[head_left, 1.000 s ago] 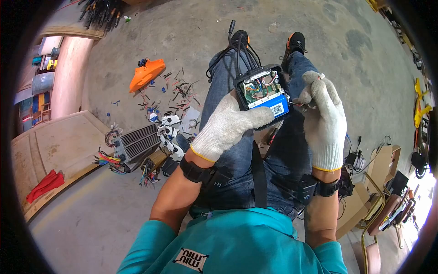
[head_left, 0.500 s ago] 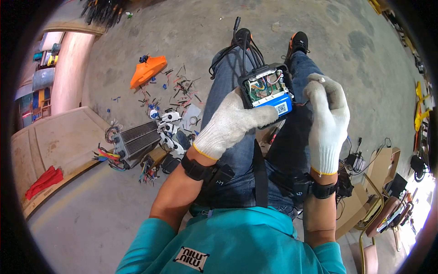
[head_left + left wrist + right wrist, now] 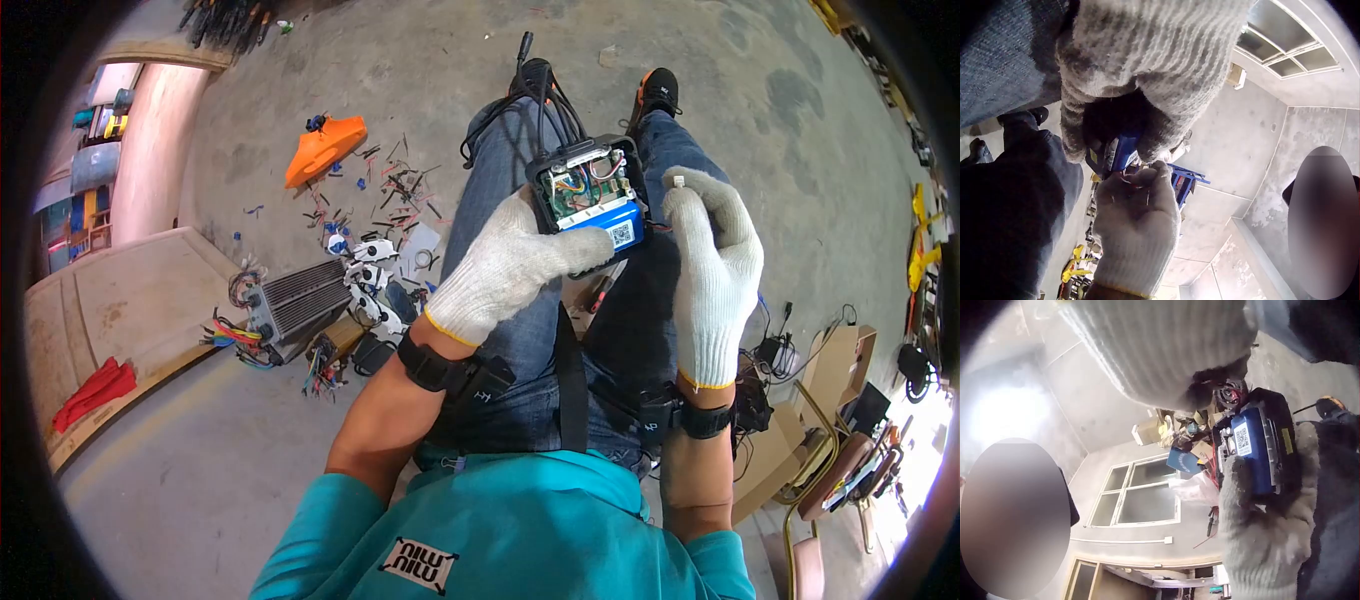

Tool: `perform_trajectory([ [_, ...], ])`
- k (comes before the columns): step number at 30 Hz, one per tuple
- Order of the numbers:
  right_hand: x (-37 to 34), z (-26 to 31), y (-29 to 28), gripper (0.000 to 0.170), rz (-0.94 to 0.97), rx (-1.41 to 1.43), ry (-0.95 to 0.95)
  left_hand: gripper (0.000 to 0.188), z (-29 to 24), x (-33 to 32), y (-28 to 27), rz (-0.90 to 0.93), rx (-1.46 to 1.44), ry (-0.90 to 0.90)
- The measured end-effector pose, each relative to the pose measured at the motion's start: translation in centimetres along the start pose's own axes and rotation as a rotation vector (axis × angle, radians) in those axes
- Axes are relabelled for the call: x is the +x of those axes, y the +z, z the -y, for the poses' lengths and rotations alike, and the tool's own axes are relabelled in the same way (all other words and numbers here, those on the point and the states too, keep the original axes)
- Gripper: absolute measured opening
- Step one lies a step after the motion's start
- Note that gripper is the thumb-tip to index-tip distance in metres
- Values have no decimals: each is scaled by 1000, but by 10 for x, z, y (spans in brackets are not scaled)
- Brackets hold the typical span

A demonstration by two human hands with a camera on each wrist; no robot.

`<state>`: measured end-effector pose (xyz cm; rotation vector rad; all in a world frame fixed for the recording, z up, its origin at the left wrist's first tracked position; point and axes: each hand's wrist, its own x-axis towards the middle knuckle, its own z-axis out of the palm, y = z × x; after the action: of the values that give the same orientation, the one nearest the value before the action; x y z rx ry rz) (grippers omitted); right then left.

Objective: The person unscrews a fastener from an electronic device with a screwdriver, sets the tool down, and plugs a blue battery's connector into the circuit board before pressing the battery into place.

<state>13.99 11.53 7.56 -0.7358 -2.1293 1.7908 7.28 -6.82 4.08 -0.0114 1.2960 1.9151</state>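
Note:
My gloved left hand [image 3: 510, 265] grips an open black plastic case [image 3: 578, 152] above my lap, the thumb lying across a blue block with a QR label [image 3: 622, 230]. Beside that block sits a green circuit board [image 3: 580, 198] with thin coloured wires. Black cables [image 3: 535, 115] run out of the case's far end. To the right, my gloved right hand [image 3: 718, 275] pinches a small white connector [image 3: 679, 182] between thumb and fingers. Thin reddish wires [image 3: 660, 228] lead from the case's side towards this hand. The right wrist view shows the left hand wrapped round the case from below.
On the floor at left are an orange shell [image 3: 325, 150], scattered wire scraps [image 3: 400, 185] and a finned metal unit [image 3: 305, 300]. A red cloth [image 3: 95, 393] lies on a wooden board [image 3: 140, 310]. Cardboard boxes [image 3: 832, 375] and a chair frame [image 3: 815, 480] stand at right.
My right hand has drawn slightly away from the case, and its fingers have turned so the white connector shows more at their tips. The case has shifted a little right in view, still in my left hand.

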Motion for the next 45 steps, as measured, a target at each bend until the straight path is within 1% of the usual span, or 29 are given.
perform_trajectory([
  [1,-1,0,0,20,2,0,0,61,1,0,0,-2,-1,0],
  [3,-2,1,1,20,22,-135,-73,61,1,0,0,13,-32,7],
  [4,-2,-2,1,20,24,-136,-74,61,1,1,0,12,-34,8],
  [6,-1,-11,-1,20,17,-369,-260,60,-1,1,1,26,18,-5],
  [7,-2,-8,1,20,19,-369,-261,60,-1,1,0,24,17,-3],
  [9,-5,1,7,19,-61,-318,-118,59,0,1,-1,22,59,-10],
  [10,-5,0,7,19,-59,-319,-118,59,0,1,-1,21,57,-10],
  [12,-4,-5,8,19,-119,-230,-92,59,-1,0,0,21,83,4],
  [15,-3,-8,8,18,-146,-223,-98,60,0,0,0,29,30,13],
  [16,-2,-8,7,18,-145,-224,-99,60,0,0,0,28,30,14],
  [18,-1,-7,3,20,-107,-70,-11,60,-2,-2,1,21,31,1],
  [19,1,-10,1,20,-107,-71,-11,60,-3,-2,1,21,30,1],
  [21,5,-17,0,22,-121,80,63,61,-4,-2,1,20,50,-29],
  [22,6,-19,-2,23,-96,108,100,61,-4,-2,2,20,49,-29],
  [23,6,-17,-1,23,-96,107,100,56,-3,-2,2,15,35,-3],
  [24,4,-15,1,23,-78,58,104,51,-2,-1,3,10,21,23],
  [25,4,-13,2,22,-59,10,107,51,-2,-1,4,9,21,24],
  [26,3,-16,2,20,-43,-34,29,50,-1,0,4,9,12,36],
  [27,3,-16,3,20,-42,-34,30,49,-1,0,5,9,4,47],
  [28,2,-17,4,18,-41,-150,-70,49,-1,0,5,9,4,46],
  [29,2,-16,6,17,-40,-267,-171,47,-2,1,4,0,71,53],
  [30,1,-15,7,14,-54,-334,-193,45,-2,1,4,-8,137,59],
  [31,1,-12,7,14,-54,-335,-193,45,-3,0,5,-8,136,59],
  [33,1,-7,6,12,-38,-531,-333,44,-4,-1,6,-21,118,46],
  [34,1,-5,6,12,-34,-536,-335,44,-3,-1,5,-22,112,47],
  [36,1,-1,6,10,-16,-628,-372,62,-1,1,0,7,252,-24],
  [39,1,0,8,9,-11,-690,-386,59,0,1,2,6,300,18],
  [43,3,-2,10,9,-11,-740,-405,56,-6,-2,10,-21,314,6],
  [45,3,-2,11,10,4,-756,-338,47,-7,-3,12,-75,391,-10],
])
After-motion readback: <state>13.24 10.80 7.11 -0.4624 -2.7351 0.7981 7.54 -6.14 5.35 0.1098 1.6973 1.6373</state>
